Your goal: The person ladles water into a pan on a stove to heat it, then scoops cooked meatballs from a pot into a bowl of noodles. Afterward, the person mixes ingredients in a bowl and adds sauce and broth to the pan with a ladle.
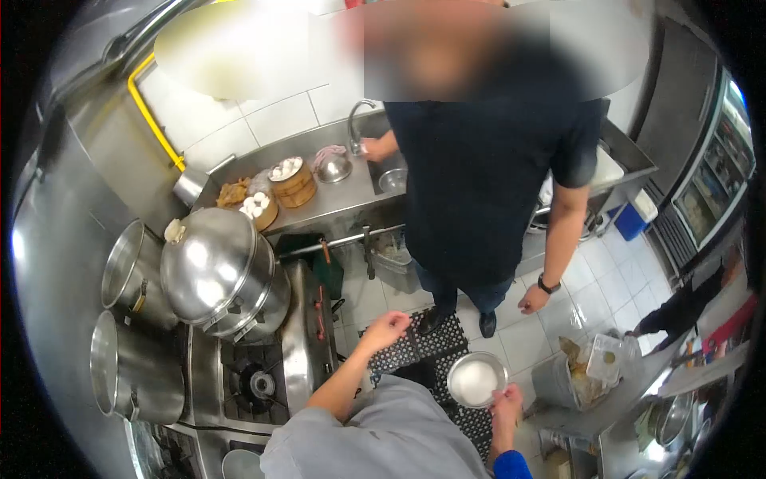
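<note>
My right hand grips the rim of a round metal bowl with something white inside, held out over the floor mat. The fingers of my left hand are curled together in the air, near the stove's front edge; whether they hold anything small is hidden. Facing me stands a person in a dark shirt, with one hand at the sink tap and the other arm hanging down.
A large domed steamer stands on the stove at left, beside two tall pots. Bamboo baskets of white pieces sit on the counter. A waste bin is at lower right; a black mat lies on the tiles.
</note>
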The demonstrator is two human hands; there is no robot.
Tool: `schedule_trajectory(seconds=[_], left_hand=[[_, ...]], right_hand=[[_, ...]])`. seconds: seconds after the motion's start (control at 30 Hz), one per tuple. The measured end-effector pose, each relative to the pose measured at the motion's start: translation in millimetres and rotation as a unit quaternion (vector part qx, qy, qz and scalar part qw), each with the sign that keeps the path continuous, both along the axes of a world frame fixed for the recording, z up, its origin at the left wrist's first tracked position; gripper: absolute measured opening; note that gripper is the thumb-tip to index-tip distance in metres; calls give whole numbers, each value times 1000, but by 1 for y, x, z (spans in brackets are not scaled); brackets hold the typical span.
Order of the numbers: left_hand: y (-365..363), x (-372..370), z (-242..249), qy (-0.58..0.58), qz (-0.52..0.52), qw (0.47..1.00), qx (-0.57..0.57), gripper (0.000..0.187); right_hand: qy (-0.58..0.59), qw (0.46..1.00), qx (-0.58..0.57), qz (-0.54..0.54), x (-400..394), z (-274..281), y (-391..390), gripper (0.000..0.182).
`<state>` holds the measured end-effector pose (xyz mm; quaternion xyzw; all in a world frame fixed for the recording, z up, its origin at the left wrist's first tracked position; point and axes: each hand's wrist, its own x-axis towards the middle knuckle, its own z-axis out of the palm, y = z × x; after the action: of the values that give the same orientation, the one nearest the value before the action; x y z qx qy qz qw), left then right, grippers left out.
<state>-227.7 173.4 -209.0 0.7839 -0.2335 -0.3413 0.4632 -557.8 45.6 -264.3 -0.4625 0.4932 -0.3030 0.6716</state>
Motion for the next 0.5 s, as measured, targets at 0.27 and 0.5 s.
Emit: schedule_trajectory(seconds=[0.27, 0.5], left_hand=[[-15, 178, 62, -50, 273, 926, -255, 31], [-95, 391, 94, -177, 220, 923, -260, 30]], right_hand=[[-81, 987, 68, 118, 151, 50, -2, 16], [-123, 976, 93, 155, 316, 91, -49, 21]])
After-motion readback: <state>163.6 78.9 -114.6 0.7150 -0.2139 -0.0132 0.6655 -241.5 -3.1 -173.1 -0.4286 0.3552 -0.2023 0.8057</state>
